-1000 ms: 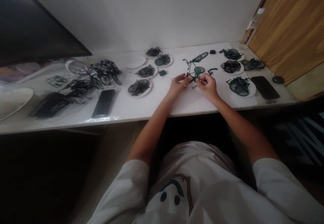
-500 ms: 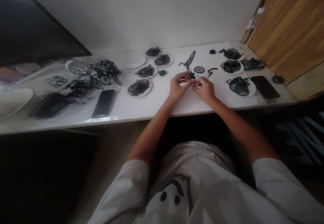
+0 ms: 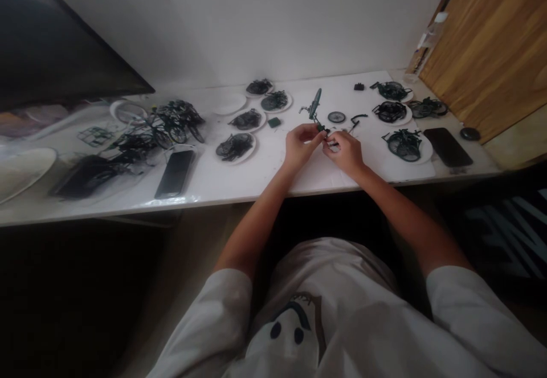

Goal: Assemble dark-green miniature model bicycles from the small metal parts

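Observation:
A small dark green toy bicycle [image 3: 315, 110] with one wheel stands tilted above the white table [image 3: 256, 167], held at its lower frame. My left hand [image 3: 299, 144] pinches that frame from the left. My right hand [image 3: 346, 149] is closed against the same spot from the right, fingertips on a small part I cannot make out. A loose wheel [image 3: 336, 117] lies flat just behind my hands, and a curved black piece [image 3: 358, 119] lies to its right.
White plates with dark bicycle parts [image 3: 235, 146] sit left and right [image 3: 404, 143] of my hands. A heap of built toy bicycles [image 3: 162, 127] lies at the left beside a phone [image 3: 175, 173]. Another phone [image 3: 447, 146] lies at the right near a wooden panel [image 3: 491, 53].
The toy bicycle was lifted and turned until its wheel points away edge-on, leaving the loose wheel on the table. Both hands drew closer together at the frame.

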The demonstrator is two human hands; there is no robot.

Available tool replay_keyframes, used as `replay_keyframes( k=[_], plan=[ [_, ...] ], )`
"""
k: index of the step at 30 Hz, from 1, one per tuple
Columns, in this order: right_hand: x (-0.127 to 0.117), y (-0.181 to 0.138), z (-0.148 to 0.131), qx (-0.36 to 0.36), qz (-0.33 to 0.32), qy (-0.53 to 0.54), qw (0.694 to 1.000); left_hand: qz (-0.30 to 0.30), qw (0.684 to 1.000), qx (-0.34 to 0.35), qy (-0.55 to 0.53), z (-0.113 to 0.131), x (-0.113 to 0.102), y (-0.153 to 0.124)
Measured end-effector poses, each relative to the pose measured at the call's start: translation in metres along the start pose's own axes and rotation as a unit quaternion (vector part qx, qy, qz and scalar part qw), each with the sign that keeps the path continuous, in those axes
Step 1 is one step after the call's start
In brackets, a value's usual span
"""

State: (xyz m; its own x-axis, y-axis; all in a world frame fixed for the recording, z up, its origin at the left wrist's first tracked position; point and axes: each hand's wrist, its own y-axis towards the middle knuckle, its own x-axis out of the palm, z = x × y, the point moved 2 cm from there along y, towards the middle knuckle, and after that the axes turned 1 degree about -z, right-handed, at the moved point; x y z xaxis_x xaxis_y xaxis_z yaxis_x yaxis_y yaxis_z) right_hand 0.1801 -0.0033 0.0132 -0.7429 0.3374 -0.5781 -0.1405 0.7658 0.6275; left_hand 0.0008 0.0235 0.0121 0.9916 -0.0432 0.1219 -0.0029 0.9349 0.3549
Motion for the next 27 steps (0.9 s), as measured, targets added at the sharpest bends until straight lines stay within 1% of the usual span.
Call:
replay_keyframes(
  k=[5, 13, 27],
  plan=[
    [-0.0003, -0.0003, -0.0022, 0.009, 0.004, 0.024, 1.0, -0.005, 1.0, -0.004, -0.014, -0.0029, -0.0011, 0.0017],
    [-0.0008, -0.0005, -0.0021, -0.012, 0.02, 0.006, 1.0, -0.01, 0.999, 0.015, -0.026, -0.0086, -0.0031, 0.0075],
    [-0.0031, -0.0011, -0.0055, -0.016, 0.029, 0.029, 0.999, -0.043, 0.997, 0.03, -0.049, -0.0074, -0.0037, 0.0085]
  ],
)
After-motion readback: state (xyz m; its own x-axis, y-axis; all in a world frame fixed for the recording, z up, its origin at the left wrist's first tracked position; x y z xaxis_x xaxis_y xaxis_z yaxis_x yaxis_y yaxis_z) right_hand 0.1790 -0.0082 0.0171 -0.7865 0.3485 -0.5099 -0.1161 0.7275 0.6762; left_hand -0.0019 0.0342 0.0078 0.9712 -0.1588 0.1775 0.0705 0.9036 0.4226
